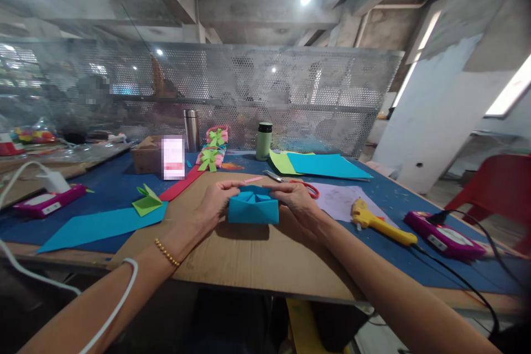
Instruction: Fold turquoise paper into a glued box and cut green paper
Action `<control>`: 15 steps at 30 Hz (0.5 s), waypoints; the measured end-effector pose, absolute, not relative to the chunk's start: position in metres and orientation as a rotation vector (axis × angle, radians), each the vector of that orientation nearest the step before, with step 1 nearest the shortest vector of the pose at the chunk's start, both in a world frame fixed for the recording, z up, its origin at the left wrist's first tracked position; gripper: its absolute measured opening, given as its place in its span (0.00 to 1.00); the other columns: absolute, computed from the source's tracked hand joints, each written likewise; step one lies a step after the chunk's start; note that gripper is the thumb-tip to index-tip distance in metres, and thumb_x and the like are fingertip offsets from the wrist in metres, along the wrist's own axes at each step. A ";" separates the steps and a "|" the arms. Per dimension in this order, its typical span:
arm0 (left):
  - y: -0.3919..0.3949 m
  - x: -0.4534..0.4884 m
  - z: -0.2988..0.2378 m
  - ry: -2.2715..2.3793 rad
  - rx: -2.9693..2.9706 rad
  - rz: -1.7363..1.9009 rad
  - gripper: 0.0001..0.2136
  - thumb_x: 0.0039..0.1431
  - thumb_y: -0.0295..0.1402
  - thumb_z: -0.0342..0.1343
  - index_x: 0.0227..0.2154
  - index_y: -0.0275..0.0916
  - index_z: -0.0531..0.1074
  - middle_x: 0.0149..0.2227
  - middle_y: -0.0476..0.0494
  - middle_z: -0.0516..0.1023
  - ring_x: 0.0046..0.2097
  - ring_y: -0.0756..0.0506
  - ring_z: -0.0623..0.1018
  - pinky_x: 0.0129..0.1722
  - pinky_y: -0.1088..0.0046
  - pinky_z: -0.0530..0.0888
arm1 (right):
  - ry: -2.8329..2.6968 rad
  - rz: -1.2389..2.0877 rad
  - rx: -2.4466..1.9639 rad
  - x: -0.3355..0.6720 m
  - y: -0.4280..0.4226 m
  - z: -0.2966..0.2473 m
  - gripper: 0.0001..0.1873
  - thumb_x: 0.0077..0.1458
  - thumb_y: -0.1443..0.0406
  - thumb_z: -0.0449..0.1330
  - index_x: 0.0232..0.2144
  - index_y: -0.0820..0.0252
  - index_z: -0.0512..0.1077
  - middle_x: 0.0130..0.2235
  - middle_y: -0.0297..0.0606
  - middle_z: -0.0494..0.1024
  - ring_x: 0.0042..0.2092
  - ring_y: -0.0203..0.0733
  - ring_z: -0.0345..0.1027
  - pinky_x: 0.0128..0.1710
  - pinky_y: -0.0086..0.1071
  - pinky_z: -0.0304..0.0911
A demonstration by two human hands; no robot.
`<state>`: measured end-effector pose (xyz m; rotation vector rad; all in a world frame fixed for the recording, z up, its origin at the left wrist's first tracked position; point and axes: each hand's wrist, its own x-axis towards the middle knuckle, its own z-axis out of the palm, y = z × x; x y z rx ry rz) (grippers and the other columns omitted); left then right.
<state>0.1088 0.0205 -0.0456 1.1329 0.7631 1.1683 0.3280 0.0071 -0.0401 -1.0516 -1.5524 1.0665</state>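
Note:
A folded piece of blue paper (253,209) is held just above a sheet of brown cardboard (249,257) on the table. My left hand (216,202) pinches its left upper corner with closed fingers. My right hand (295,201) grips its right upper corner the same way. The top of the paper shows creased flaps folded inward. A beaded bracelet sits on my left wrist.
Red-handled scissors (305,186) lie behind my right hand. A yellow glue gun (379,223) and a pink device (443,235) with a black cable are to the right. Blue (95,225) and green (146,202) paper pieces lie left; sheets (327,166), a green flask (264,141) and paper bows (212,149) farther back.

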 end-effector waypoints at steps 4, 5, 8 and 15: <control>0.022 0.110 -0.045 0.827 1.177 1.234 0.05 0.45 0.27 0.63 0.28 0.34 0.80 0.23 0.47 0.77 0.22 0.52 0.72 0.25 0.75 0.68 | -1.578 0.994 -1.078 0.329 0.009 -0.041 0.12 0.48 0.62 0.66 0.37 0.56 0.84 0.38 0.40 0.84 0.42 0.49 0.77 0.47 0.45 0.70; 0.023 0.110 -0.046 0.830 1.190 1.247 0.05 0.44 0.27 0.63 0.27 0.34 0.80 0.23 0.47 0.77 0.22 0.51 0.72 0.24 0.75 0.68 | -1.576 0.990 -1.081 0.329 0.009 -0.042 0.13 0.48 0.62 0.66 0.37 0.56 0.84 0.38 0.40 0.84 0.43 0.50 0.77 0.47 0.45 0.70; 0.024 0.111 -0.047 0.825 1.199 1.277 0.06 0.42 0.28 0.64 0.26 0.35 0.80 0.23 0.46 0.78 0.23 0.51 0.72 0.24 0.75 0.68 | -1.555 0.998 -1.088 0.329 0.010 -0.043 0.13 0.47 0.62 0.66 0.38 0.55 0.84 0.38 0.40 0.85 0.43 0.51 0.77 0.47 0.45 0.70; 0.023 0.111 -0.046 0.754 1.189 1.259 0.07 0.42 0.29 0.66 0.27 0.35 0.80 0.27 0.43 0.81 0.26 0.49 0.75 0.29 0.72 0.71 | -1.442 1.008 -1.084 0.322 0.003 -0.041 0.11 0.46 0.63 0.67 0.35 0.55 0.84 0.36 0.40 0.84 0.41 0.49 0.77 0.47 0.45 0.70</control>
